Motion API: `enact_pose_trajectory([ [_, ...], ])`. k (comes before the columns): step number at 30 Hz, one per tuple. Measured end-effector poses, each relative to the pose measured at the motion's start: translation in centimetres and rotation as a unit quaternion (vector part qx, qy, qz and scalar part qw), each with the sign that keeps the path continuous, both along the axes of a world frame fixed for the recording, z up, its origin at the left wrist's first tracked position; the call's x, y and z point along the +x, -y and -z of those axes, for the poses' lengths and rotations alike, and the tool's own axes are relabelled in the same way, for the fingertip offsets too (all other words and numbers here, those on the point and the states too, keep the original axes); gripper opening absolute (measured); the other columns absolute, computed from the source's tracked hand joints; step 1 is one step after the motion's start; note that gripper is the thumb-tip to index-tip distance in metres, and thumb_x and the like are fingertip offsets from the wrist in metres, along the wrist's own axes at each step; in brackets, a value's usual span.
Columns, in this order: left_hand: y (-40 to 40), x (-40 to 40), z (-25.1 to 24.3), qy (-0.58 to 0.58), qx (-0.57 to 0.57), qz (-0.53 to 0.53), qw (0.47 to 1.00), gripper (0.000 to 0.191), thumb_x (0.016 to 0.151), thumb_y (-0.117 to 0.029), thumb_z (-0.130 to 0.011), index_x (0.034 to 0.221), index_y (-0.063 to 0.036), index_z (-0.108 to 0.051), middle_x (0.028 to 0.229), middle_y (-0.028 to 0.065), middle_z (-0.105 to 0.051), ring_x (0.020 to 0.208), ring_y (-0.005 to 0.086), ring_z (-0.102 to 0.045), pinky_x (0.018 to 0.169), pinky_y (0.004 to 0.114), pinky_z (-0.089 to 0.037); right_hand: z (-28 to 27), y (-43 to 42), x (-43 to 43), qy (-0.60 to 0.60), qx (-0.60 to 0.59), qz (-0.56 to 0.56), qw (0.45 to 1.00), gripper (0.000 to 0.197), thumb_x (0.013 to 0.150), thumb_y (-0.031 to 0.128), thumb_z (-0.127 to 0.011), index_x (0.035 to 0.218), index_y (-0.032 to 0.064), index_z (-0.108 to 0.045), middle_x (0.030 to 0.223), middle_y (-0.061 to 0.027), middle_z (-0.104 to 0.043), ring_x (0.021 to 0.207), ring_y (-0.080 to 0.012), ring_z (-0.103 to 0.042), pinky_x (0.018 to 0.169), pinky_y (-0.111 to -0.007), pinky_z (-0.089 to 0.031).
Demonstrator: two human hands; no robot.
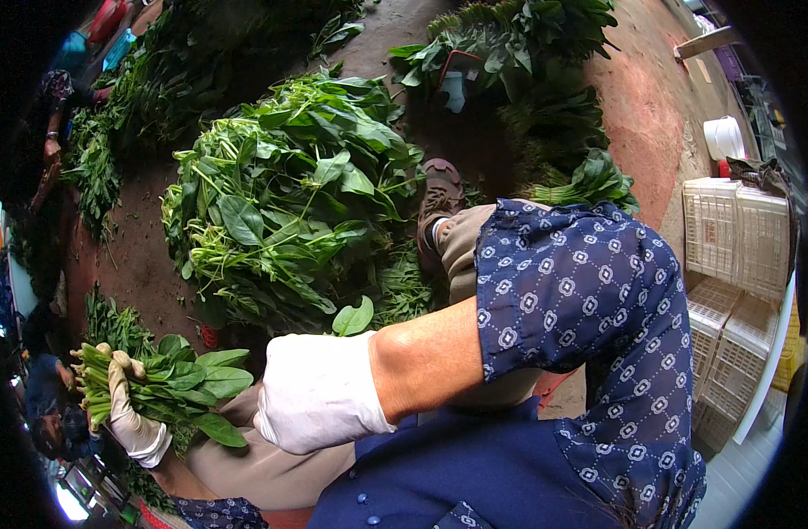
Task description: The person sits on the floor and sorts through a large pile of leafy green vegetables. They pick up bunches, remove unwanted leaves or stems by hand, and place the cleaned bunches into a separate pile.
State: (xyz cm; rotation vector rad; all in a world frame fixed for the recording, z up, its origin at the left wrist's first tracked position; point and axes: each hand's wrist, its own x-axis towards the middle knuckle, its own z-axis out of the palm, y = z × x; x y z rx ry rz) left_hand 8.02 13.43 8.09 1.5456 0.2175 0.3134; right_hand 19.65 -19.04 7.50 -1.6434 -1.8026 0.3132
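My left hand [123, 410], in a pale glove, grips a bunch of leafy greens [186, 380]. The cut stem ends point left and the broad leaves spread right over my knee. My right hand [325, 390], in a white glove, is curled in front of my lap, to the right of that bunch. Its fingertips are hidden, so whether it holds anything is unclear. A single leaf [353, 316] shows just beyond the right wrist. Past my hands lies a large heap of leafy greens [291, 192] with tangled stems.
More bundled greens [523, 40] lie at the far right, beside a small blue object [453, 91]. My shoe [440, 188] stands against the heap. White plastic crates [734, 231] and a white bucket [724, 137] are at right. Other people [47, 397] are at the left rim.
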Motion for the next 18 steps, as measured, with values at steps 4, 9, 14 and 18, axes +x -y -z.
enact_pose_trajectory([
  [4,-1.5,-0.4,0.8,-0.014,-0.016,0.039,0.999,0.064,0.089,-0.023,-0.062,0.143,-0.0087,-0.03,0.129,0.0094,-0.048,0.09,0.0156,-0.048,0.074,0.03,-0.042,0.0,-0.2,0.1,-0.005,-0.002,0.001,1.0,0.011,0.066,0.017,-0.061,0.071,0.0095,-0.067,0.067,-0.0075,-0.065,0.063,-0.029,-0.064,0.052,-0.04,-0.047],
  [9,0.8,0.8,0.4,-0.034,-0.014,-0.087,0.996,0.05,0.092,-0.005,-0.055,0.138,-0.0106,-0.036,0.12,0.0054,-0.052,0.084,0.0116,-0.049,0.066,0.025,-0.042,0.2,-0.1,-0.2,-0.02,0.015,0.021,0.999,0.011,0.068,0.018,-0.06,0.069,0.0091,-0.066,0.065,-0.0087,-0.064,0.062,-0.0308,-0.063,0.052,-0.041,-0.048],
  [14,6.7,1.7,-3.0,-0.087,-0.153,-0.041,0.984,0.012,0.098,-0.01,-0.045,0.11,-0.0114,-0.049,0.09,0.0,-0.052,0.074,0.0093,-0.051,0.065,0.025,-0.047,0.0,-0.7,0.5,0.011,0.055,0.049,0.997,0.011,0.069,0.016,-0.059,0.068,0.0058,-0.055,0.059,-0.0084,-0.056,0.053,-0.0284,-0.062,0.044,-0.04,-0.049],
  [18,9.2,0.7,-4.9,-0.052,-0.197,-0.08,0.976,0.01,0.099,-0.014,-0.045,0.096,-0.0105,-0.054,0.073,-0.0023,-0.051,0.066,0.0085,-0.052,0.063,0.023,-0.047,-0.9,-1.7,2.4,0.042,0.039,0.061,0.996,0.016,0.071,0.011,-0.061,0.085,0.0085,-0.054,0.068,-0.009,-0.056,0.06,-0.0295,-0.06,0.049,-0.039,-0.048],
])
